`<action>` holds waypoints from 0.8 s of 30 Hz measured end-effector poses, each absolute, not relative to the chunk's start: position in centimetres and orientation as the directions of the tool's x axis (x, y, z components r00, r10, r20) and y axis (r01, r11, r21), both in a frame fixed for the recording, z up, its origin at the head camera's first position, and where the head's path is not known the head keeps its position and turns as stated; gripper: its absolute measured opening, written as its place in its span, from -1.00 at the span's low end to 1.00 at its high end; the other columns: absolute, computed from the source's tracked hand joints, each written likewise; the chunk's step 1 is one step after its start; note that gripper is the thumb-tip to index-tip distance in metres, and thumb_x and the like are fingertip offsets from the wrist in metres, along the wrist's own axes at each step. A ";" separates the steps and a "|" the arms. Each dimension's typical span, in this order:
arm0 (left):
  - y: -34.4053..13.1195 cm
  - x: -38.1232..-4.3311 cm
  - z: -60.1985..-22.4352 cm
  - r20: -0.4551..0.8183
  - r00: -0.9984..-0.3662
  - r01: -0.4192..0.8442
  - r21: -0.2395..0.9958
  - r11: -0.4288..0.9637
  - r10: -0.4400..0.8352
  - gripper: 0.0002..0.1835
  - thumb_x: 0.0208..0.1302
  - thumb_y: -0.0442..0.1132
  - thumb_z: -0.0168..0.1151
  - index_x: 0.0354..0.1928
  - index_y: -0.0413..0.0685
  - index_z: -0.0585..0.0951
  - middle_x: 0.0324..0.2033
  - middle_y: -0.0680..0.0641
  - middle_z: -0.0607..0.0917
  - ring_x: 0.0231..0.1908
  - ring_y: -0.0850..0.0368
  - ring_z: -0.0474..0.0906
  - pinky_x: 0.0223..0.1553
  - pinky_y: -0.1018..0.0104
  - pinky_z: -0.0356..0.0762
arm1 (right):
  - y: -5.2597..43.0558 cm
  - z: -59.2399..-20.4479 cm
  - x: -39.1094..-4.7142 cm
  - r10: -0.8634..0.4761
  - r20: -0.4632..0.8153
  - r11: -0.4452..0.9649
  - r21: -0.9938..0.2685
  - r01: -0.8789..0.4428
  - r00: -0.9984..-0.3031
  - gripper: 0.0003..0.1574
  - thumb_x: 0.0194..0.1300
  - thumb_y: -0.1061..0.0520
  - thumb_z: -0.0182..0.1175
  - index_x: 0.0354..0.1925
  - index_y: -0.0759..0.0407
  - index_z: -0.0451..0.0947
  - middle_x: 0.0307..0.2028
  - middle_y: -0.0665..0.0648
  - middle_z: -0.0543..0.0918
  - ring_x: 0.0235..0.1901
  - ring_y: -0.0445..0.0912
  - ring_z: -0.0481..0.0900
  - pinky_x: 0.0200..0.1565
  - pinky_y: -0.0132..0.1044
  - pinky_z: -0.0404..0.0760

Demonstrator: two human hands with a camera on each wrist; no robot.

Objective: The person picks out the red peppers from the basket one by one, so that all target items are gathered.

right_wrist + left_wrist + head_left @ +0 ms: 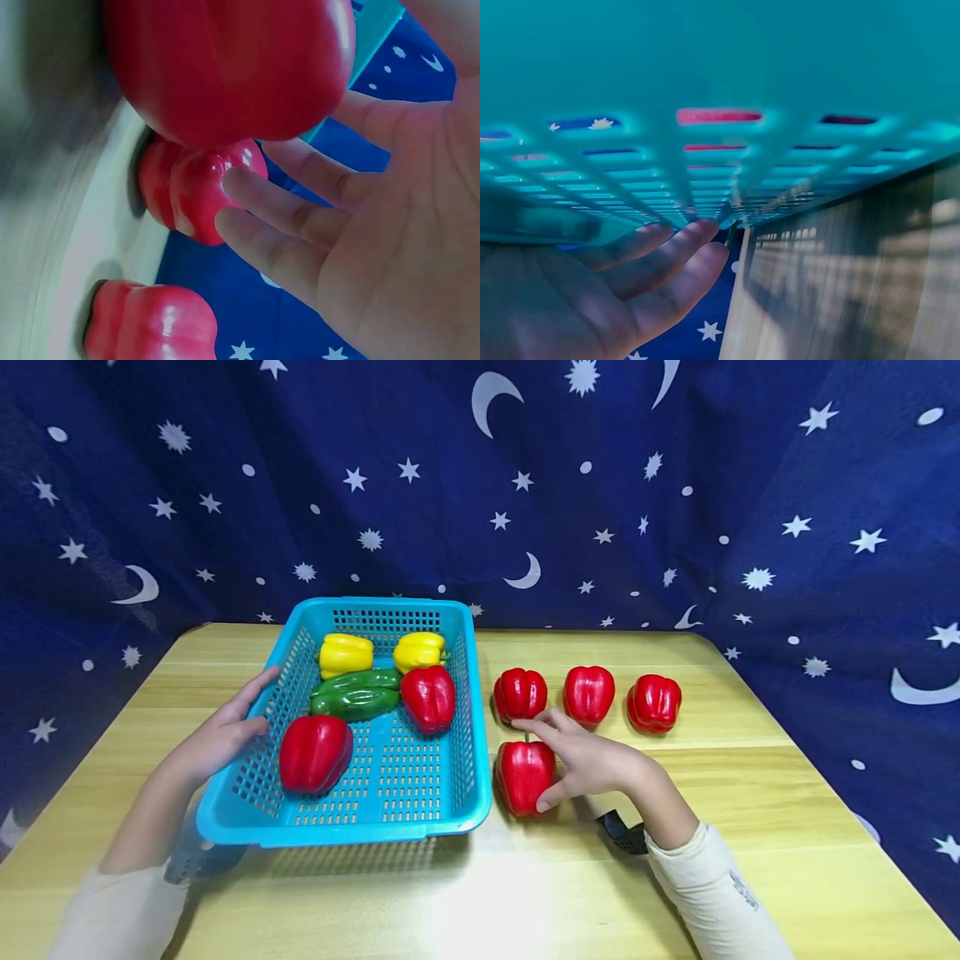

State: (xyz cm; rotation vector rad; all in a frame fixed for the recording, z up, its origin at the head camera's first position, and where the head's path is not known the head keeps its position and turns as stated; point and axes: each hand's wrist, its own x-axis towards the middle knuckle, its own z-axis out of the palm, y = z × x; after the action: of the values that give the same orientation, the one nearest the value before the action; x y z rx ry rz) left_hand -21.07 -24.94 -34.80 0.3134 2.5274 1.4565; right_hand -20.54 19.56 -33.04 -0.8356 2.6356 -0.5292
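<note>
A blue-green plastic basket [375, 837] stands on the left of the table. My left hand [225, 735] touches its left rim; in the left wrist view the fingers [682, 277] stretch fairly straight along the perforated outer wall. Inside the basket lie two yellow bell peppers [346, 656], green peppers [356, 693] and two red bell peppers [316, 754]. My right hand [588, 760] spreads around another red bell pepper [523, 781] just right of the basket. Its thumb is at the pepper's side; in the right wrist view the other fingers [281, 251] extend loosely beyond the pepper [232, 67].
Three more red bell peppers form a row behind the right hand: one near the basket [519, 695], a middle one [588, 695] and a right one [654, 703]. A blue cloth [420, 510] with stars and moons hangs behind the wooden table [750, 827].
</note>
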 end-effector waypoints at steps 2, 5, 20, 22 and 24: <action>-24.9 -21.1 -34.8 -0.078 -0.957 0.074 0.866 0.494 0.280 -0.18 0.18 -0.45 -0.25 0.42 0.07 -0.32 0.38 -0.35 -0.26 0.21 -0.52 -0.02 -0.02 -0.38 0.31 | 19.6 -32.9 -20.5 -0.595 -0.194 0.763 -0.441 -0.472 -0.780 0.21 -0.21 -0.11 0.45 0.35 0.02 0.07 0.16 0.17 0.23 0.17 0.10 0.25 0.02 -0.03 0.50; -25.0 -21.1 -34.8 -0.081 -0.957 0.070 0.865 0.497 0.278 -0.18 0.18 -0.45 -0.25 0.42 0.08 -0.32 0.38 -0.35 -0.25 0.21 -0.53 -0.01 -0.04 -0.37 0.33 | 19.6 -32.8 -20.5 -0.596 -0.194 0.761 -0.447 -0.470 -0.779 0.20 -0.21 -0.11 0.45 0.35 0.03 0.07 0.16 0.17 0.23 0.18 0.10 0.24 0.04 -0.01 0.49; -24.8 -21.2 -34.9 -0.073 -0.954 0.078 0.875 0.478 0.290 -0.18 0.18 -0.47 -0.26 0.42 0.05 -0.33 0.37 -0.38 -0.24 0.22 -0.55 -0.04 -0.04 -0.36 0.32 | 19.3 -33.1 -20.6 -0.608 -0.194 0.752 -0.453 -0.480 -0.770 0.20 -0.19 -0.11 0.44 0.36 0.06 0.06 0.17 0.20 0.23 0.16 0.08 0.26 0.02 -0.05 0.50; -24.8 -21.2 -34.9 -0.073 -0.953 0.078 0.878 0.473 0.294 -0.18 0.17 -0.47 -0.26 0.42 0.06 -0.33 0.37 -0.39 -0.23 0.21 -0.56 -0.03 -0.05 -0.36 0.32 | 19.2 -33.1 -20.6 -0.612 -0.197 0.749 -0.457 -0.480 -0.766 0.20 -0.19 -0.10 0.44 0.36 0.07 0.06 0.16 0.20 0.23 0.14 0.07 0.28 0.01 -0.07 0.50; -24.8 -21.2 -34.9 -0.075 -0.953 0.076 0.879 0.471 0.294 -0.17 0.17 -0.47 -0.26 0.42 0.06 -0.33 0.37 -0.40 -0.23 0.21 -0.57 -0.03 -0.05 -0.36 0.32 | 19.1 -33.2 -20.6 -0.615 -0.201 0.746 -0.462 -0.480 -0.763 0.20 -0.19 -0.10 0.44 0.35 0.08 0.07 0.15 0.19 0.23 0.13 0.06 0.29 0.01 -0.07 0.50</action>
State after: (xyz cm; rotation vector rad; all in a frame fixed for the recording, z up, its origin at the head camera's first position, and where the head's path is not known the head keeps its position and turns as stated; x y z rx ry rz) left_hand -21.23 -24.84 -34.93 0.3196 2.5029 1.4791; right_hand -20.59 19.13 -33.16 -0.8461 2.6050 -0.5543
